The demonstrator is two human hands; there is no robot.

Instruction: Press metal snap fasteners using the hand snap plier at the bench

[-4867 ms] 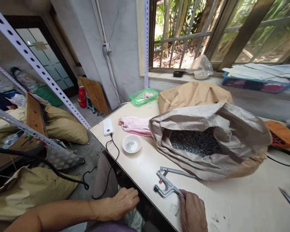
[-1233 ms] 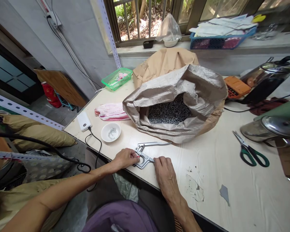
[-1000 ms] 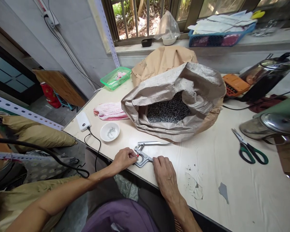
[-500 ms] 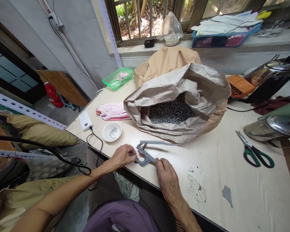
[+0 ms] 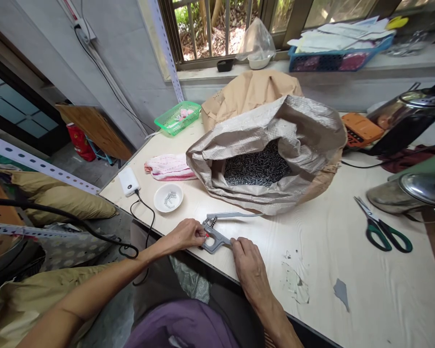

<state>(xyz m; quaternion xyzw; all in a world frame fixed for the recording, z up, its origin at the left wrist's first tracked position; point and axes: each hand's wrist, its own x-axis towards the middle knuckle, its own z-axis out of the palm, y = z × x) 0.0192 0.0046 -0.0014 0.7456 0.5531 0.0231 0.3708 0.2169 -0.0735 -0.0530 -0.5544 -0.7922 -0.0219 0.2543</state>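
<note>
A grey pair of spring-loaded hand pliers lies near the table's front edge, its two handles apart and a coil spring between them. My right hand is closed round the end of the lower handle. At the jaw end, my left hand has its thumb and fingers pinched together beside a small red part. What those fingertips hold, if anything, is hidden. Behind my left hand stands a small white bowl with several small clear or silvery pieces in it.
A large open sack of small dark metal parts stands behind the pliers. Green-handled scissors and a metal mug are to the right. At left, a white power bank has a black cable hanging over the edge.
The pliers have shifted slightly left and turned a little, with the upper handle moving left too. Both hands keep almost the same places and grips.
</note>
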